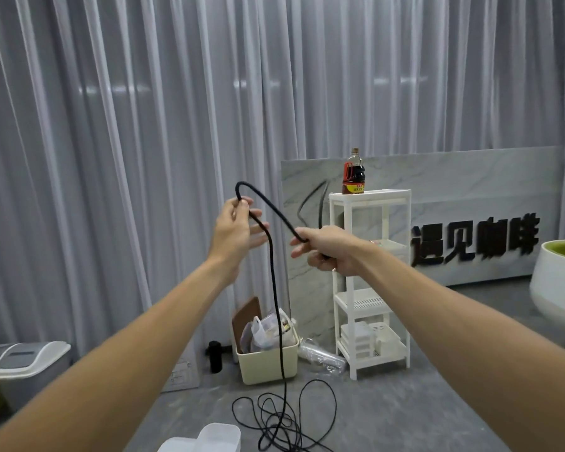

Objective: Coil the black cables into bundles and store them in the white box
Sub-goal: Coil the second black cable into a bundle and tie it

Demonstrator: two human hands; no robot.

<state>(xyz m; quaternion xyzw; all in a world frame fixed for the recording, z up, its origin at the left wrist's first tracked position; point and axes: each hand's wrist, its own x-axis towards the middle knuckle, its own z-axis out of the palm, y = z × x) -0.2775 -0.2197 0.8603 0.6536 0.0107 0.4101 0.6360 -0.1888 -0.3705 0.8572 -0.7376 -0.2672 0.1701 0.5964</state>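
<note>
The grey tabletop (405, 412) carries most of the black cable (276, 288): a loose tangle of thin loops lies on it near the bottom edge, just beside the white box (219, 435), of which only a corner shows. From that tangle 1 strand rises straight up to the hands, arches over between them and ends in the right one.

The left hand (237, 233) pinches the top of the arch between thumb and forefinger, its other fingers (258, 238) spread and relaxed. The right hand (331, 252) has its fingers curled round the cable's end, which may be a plug, though the fist hides it.

The cable looks light and limp, with just enough stiffness to hold a curve. It should coil easily but spring open if released, and the floor loops could snag. Best held at the end, feeding even loops into 1 hand.
</note>
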